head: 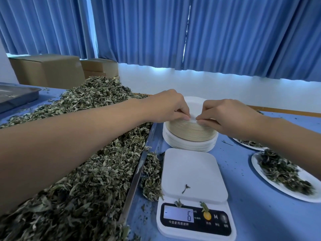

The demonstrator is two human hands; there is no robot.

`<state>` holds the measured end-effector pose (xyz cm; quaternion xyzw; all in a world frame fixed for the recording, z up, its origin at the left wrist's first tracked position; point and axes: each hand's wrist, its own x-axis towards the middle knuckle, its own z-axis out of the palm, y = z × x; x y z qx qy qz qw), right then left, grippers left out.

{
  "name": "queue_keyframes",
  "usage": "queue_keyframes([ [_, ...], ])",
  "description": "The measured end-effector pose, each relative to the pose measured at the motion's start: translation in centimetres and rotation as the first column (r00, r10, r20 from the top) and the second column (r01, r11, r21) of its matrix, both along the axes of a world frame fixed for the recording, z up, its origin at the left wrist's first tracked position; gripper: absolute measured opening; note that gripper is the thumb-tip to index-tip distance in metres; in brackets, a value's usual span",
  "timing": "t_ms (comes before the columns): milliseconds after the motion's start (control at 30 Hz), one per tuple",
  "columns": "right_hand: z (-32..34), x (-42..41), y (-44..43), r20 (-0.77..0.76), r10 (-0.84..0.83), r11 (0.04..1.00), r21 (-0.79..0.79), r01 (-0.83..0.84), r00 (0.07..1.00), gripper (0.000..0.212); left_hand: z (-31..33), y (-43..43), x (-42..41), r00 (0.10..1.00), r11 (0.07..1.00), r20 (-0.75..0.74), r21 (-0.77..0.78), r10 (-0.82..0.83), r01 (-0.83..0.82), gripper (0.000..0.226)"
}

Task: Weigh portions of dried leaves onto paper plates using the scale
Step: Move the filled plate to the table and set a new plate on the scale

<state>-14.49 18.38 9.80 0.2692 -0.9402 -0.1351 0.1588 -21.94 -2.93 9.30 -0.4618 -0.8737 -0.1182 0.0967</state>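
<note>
The right forearm hides most of a second plate of leaves at the right, and the nearer filled plate is cut off by the picture's edge. The left forearm lies across the heap of dried leaves and covers a wide band of it. The small print on the scale is too blurred to read; its display shows a 6 with a short dash at the left. Blue curtains hang behind, cardboard boxes stand at the far left, and a second metal tray is cut off there. A few leaf scraps lie on the scale's platform, and a clump of spilled leaves sits on the blue worktop between the scale and the long tray that holds the heap. Beyond the scale stands the stack of paper plates. The left hand and the right hand meet at its near edge, each grip pinching the rim of the top plate between thumb and fingertips.
</note>
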Motion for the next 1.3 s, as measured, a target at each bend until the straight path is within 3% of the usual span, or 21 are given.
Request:
queue_keyframes([
  [467, 0.3, 0.0, -0.6, 0.004, -0.011, 1.000, 0.016, 0.011, 1.000, 0.038, 0.2, 0.2, 0.1, 1.000, 0.999, -0.022, -0.051, -0.009, 0.008, 0.018],
  [900, 0.7, -0.5, -0.6, 0.060, 0.038, 0.996, -0.086, -0.033, 0.997, 0.035, 0.3, 0.2, 0.2, 1.000, 0.998, -0.021, -0.058, -0.016, 0.014, 0.018],
  [1033, 0.8, -0.5, -0.6, 0.059, 0.038, 0.999, -0.017, -0.037, 0.998, 0.035, 0.3, 0.2, -0.2, 0.999, 0.998, -0.027, -0.064, -0.017, 0.015, 0.019],
  [1200, 0.1, -0.5, -1.1, -0.063, 0.042, 0.977, 0.209, -0.028, 0.997, 0.046, 0.2, 0.1, -0.2, 1.000, 0.999, -0.022, -0.032, -0.018, 0.017, 0.017],
  [1300, 0.0, -0.2, -1.1, -0.145, 0.160, 0.965, 0.233, -0.123, 0.976, 0.035, 0.2, 0.1, 0.0, 0.998, 0.999, -0.040, -0.029, -0.046, 0.045, 0.019],
])
